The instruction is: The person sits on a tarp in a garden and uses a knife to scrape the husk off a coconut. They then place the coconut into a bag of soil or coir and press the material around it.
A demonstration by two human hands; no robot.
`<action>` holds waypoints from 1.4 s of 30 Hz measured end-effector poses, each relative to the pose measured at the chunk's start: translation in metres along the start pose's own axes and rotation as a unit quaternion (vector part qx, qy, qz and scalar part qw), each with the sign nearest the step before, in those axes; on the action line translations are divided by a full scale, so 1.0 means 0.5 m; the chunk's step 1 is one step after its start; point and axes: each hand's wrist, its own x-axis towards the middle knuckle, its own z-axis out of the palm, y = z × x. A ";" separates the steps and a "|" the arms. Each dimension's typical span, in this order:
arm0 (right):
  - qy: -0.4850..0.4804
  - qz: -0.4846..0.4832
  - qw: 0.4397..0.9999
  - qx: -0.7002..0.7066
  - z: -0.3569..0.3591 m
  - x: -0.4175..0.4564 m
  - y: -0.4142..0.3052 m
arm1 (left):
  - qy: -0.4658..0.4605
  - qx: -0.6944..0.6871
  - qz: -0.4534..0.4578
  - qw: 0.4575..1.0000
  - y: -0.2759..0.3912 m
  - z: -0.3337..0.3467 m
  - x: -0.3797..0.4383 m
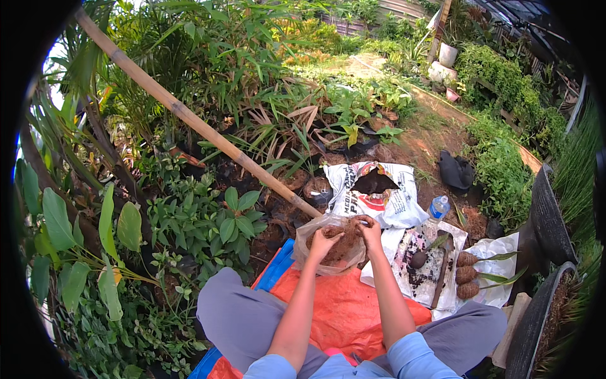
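Observation:
A clear plastic bag point(305, 237) filled with brown coconut fibre point(342, 251) stands open before my crossed legs. My left hand point(324, 244) is over its mouth, with fibre between thumb and fingers. Fingers of my right hand point(370, 232) pinch a loose tuft at the bag's right rim. To the right, a soil-stained white sheet point(407, 246) bears a dark ball point(418, 260) with a leaf beside it, and a brown stick point(441, 275). Several fibre-wrapped balls with green leaves point(467, 274) lie in a row on white plastic point(497, 248).
Behind the bag lies a torn printed sack point(331, 182) of dark soil point(375, 182), near a plastic water bottle point(439, 207). A bamboo pole point(208, 132) slants across the left. Black pots point(551, 218) border the right. An orange-and-blue tarp point(341, 303) is under me.

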 end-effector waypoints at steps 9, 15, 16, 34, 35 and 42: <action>0.075 -0.042 0.982 0.171 -0.030 -0.005 -0.024 | 0.043 -0.193 -0.120 0.973 -0.026 -0.028 0.016; 0.064 0.066 0.992 0.091 -0.023 -0.007 0.010 | 0.051 -0.338 -0.146 0.928 0.004 -0.028 0.013; 0.043 0.091 0.990 0.100 -0.017 -0.015 0.008 | 0.059 -0.321 -0.145 0.934 0.011 -0.025 0.013; 0.049 0.101 0.978 0.174 0.028 -0.049 -0.004 | 0.110 -0.222 -0.158 0.956 0.020 -0.011 0.012; 0.035 0.095 0.980 0.173 0.028 -0.053 -0.010 | 0.094 -0.216 -0.159 0.959 0.025 -0.009 0.011; 0.043 0.049 0.988 0.141 0.038 -0.042 0.006 | 0.043 -0.182 -0.100 0.977 -0.039 -0.015 0.022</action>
